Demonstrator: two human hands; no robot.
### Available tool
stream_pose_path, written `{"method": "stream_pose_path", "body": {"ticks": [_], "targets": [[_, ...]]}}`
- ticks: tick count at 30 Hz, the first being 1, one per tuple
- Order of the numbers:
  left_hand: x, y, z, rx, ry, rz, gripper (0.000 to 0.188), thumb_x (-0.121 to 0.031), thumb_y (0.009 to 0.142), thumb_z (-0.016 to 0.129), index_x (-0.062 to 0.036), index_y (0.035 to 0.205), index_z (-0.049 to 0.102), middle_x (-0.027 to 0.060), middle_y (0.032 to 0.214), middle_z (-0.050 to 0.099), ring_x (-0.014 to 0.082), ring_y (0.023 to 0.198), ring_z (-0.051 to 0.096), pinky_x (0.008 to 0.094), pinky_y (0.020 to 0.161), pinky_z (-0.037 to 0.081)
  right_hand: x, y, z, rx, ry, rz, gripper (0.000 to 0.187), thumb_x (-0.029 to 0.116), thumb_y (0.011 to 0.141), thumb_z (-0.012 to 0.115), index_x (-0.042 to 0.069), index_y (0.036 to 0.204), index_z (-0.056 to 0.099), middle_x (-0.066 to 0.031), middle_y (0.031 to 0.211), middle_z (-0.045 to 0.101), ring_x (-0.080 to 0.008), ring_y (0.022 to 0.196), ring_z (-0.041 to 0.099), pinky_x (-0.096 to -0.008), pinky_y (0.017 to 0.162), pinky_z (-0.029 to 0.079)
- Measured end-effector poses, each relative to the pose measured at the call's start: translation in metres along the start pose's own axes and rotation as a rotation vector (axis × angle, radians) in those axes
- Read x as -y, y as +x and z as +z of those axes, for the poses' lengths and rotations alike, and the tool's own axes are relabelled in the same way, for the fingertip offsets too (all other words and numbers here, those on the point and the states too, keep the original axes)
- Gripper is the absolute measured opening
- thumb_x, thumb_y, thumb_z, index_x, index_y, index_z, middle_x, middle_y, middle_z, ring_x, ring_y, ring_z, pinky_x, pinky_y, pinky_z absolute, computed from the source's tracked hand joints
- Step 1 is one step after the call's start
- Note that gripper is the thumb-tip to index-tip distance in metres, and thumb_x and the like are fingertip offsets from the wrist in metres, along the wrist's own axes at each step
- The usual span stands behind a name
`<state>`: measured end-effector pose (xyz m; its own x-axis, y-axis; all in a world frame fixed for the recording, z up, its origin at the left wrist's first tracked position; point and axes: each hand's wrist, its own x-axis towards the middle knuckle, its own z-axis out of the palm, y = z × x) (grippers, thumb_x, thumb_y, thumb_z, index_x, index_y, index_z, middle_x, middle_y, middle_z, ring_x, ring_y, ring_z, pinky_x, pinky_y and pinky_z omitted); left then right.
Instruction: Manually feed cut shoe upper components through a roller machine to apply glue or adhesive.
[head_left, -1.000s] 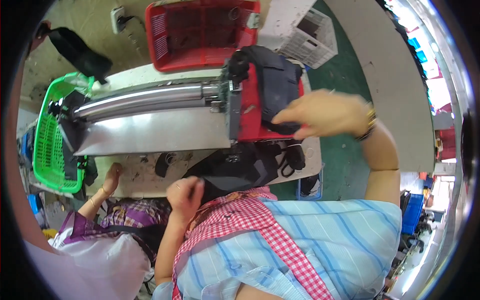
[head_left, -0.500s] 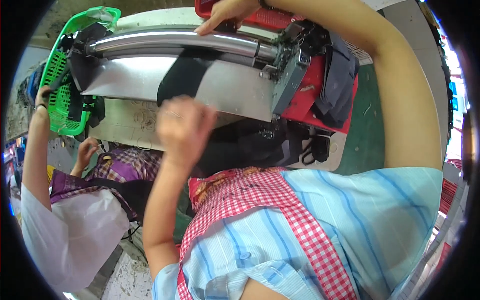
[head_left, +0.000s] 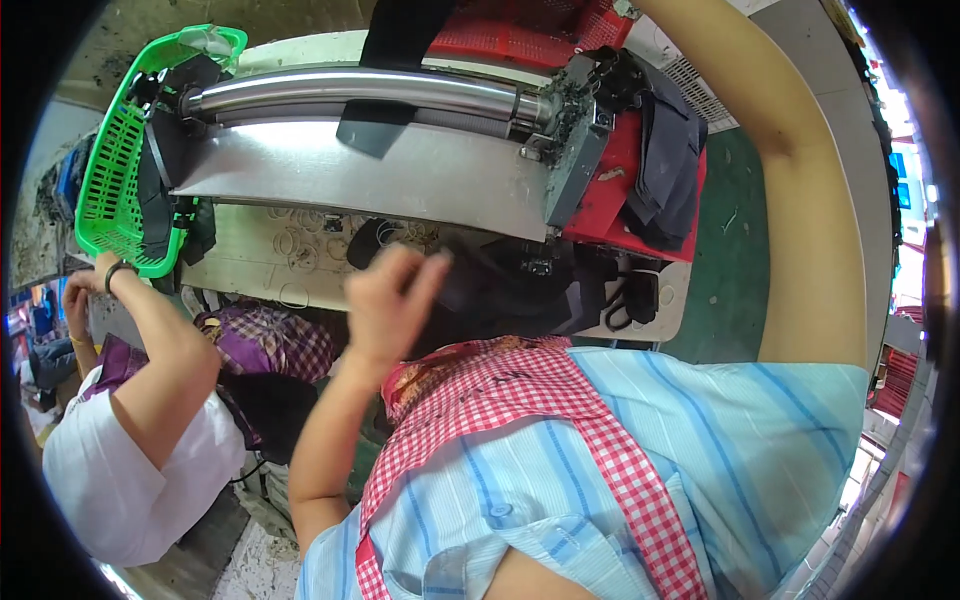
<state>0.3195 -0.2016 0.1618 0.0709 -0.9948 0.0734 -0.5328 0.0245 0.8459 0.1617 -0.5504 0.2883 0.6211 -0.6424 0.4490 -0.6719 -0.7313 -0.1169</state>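
Note:
A black fabric strip (head_left: 375,130) lies under the shiny metal roller (head_left: 340,92) of a machine. Its short front end rests on the sloping metal plate (head_left: 300,165), and its other part comes out behind the roller. In front of the plate is my left hand (head_left: 385,305), slightly blurred, its fingers curled in beside a dark pile of black pieces (head_left: 490,285). Whatever those fingers hold, if anything, is hidden. My right arm stretches up past the machine's right end, and its hand lies beyond the upper edge of the picture.
Red baskets (head_left: 500,40) stand behind the machine; a green basket (head_left: 105,190) is at its left end. Dark flat pieces (head_left: 665,160) hang over a red surface on the right. Pale rings (head_left: 295,245) lie on the table. A co-worker's arm (head_left: 165,340) is close on my left.
The black strip has moved away from me under the roller. My right hand has left the roller and gone out of view. My left hand has come nearer, off the plate's front edge.

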Motion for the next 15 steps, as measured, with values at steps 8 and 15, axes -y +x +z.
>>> {"method": "stream_pose_path", "body": {"ticks": [8, 15], "targets": [[0.004, 0.109, -0.023, -0.137, 0.422, -0.138, 0.029, -0.031, 0.08, 0.074, -0.0031, 0.082, 0.067, 0.0138, 0.068, 0.065, 0.0327, 0.067, 0.064, 0.0431, 0.063, 0.048, 0.069, -0.039, 0.068, 1.147, 0.257, 0.24, 0.06, 0.063, 0.092, 0.048, 0.006, 0.091, 0.068, 0.0036, 0.089, 0.057, -0.0162, 0.083, 0.048, -0.0343, 0.086, 0.038], [0.025, 0.001, 0.063, 0.054, 0.666, 0.251, 0.063, -0.061, 0.078, 0.064, -0.0007, 0.097, 0.065, 0.014, 0.098, 0.062, 0.032, 0.099, 0.057, 0.0482, 0.087, 0.041, 0.013, -0.016, 0.064, 0.928, 0.663, 0.178, 0.072, 0.046, 0.069, 0.084, -0.009, 0.11, 0.063, -0.0115, 0.097, 0.066, -0.0199, 0.094, 0.058, -0.0371, 0.081, 0.045]]}}
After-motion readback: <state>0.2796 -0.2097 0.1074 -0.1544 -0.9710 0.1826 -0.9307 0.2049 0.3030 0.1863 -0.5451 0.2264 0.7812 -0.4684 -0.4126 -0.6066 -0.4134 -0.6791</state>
